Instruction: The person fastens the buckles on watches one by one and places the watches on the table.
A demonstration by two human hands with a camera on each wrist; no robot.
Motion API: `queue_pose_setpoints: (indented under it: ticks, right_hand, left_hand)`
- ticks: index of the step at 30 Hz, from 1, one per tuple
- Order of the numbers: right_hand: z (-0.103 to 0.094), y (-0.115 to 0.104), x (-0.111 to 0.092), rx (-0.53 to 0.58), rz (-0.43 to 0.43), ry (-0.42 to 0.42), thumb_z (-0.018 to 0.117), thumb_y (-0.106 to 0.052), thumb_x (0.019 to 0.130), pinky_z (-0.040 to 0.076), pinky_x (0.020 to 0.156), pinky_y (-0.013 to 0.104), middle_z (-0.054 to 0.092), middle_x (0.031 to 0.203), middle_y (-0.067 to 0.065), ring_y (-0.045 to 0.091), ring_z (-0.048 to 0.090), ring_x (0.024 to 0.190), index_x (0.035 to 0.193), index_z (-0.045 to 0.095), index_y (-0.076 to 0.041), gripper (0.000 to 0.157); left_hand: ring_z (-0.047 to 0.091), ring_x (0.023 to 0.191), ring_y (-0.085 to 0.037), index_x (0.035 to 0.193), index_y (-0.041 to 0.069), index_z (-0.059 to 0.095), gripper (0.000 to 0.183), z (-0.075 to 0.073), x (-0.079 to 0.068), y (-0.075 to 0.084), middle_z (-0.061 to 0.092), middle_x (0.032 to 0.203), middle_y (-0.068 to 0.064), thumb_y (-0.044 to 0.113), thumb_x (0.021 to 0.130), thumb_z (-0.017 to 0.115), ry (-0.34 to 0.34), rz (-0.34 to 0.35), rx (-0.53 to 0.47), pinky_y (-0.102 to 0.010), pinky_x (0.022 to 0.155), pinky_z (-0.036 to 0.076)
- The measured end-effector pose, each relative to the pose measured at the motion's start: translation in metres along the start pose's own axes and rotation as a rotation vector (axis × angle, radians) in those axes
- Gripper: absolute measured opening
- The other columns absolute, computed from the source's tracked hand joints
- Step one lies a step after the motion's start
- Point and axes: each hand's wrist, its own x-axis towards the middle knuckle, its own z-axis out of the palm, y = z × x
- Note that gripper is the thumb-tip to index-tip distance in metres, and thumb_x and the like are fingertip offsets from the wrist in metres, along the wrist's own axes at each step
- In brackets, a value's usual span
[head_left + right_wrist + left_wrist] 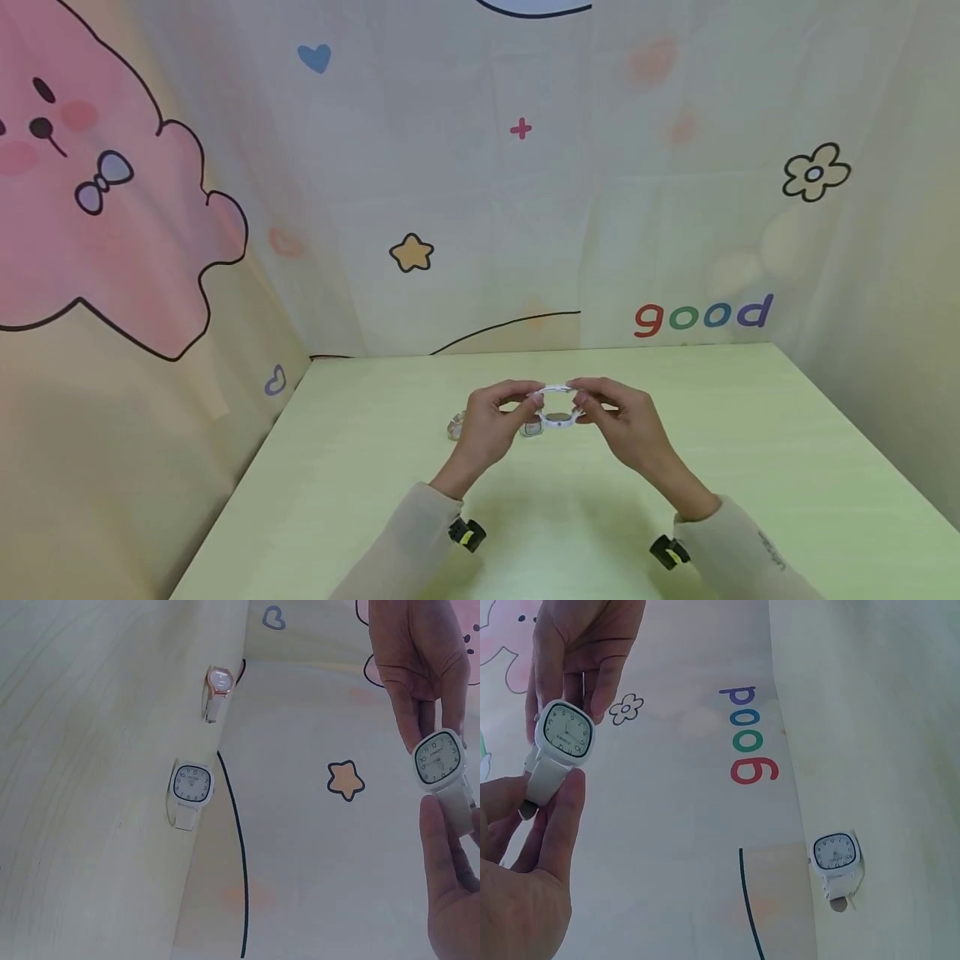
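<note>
A white wristwatch with a rounded-square, dark-rimmed dial [558, 423] is held up in front of me between both hands, its strap curved into a loop. My left hand [491, 425] pinches one side of the strap between thumb and fingers, as the left wrist view shows from close by. The other side is pinched by my right hand [633, 423]. In the right wrist view the held watch [440, 759] turns its dial to the camera. Behind the hands, a similar white square watch [191, 785] lies on the table, partly covered in the head view.
A smaller watch with a rose-gold round case and pale strap [220, 681] lies farther left on the light table [360, 500]. A printed curtain [465, 183] rises along the table's back edge, with more fabric at both sides.
</note>
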Motion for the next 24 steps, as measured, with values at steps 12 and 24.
queue_pose_setpoints:
  ticks: [12,24]
  right_hand:
    - [-0.007,0.007,0.013,-0.041,0.194,0.075,0.063,-0.023,0.097,0.059,0.073,0.023,0.068,0.108,0.014,0.012,0.072,0.084,0.124,0.065,-0.008,0.031]
    - [-0.024,0.034,0.02,0.005,0.326,0.036,0.061,-0.023,0.098,0.059,0.075,0.023,0.065,0.114,0.02,0.006,0.07,0.085,0.129,0.062,-0.006,0.035]
  left_hand:
    - [0.07,0.089,-0.016,0.112,0.005,0.071,0.021,0.023,0.023,-0.002,0.07,0.102,-0.02,0.01,0.092,0.068,0.087,-0.151,-0.181,-0.032,0.074,0.061]
    - [0.07,0.09,-0.02,0.111,0.007,0.071,0.021,0.046,0.039,-0.01,0.07,0.097,-0.011,0.008,0.091,0.069,0.104,-0.273,-0.201,-0.032,0.072,0.061]
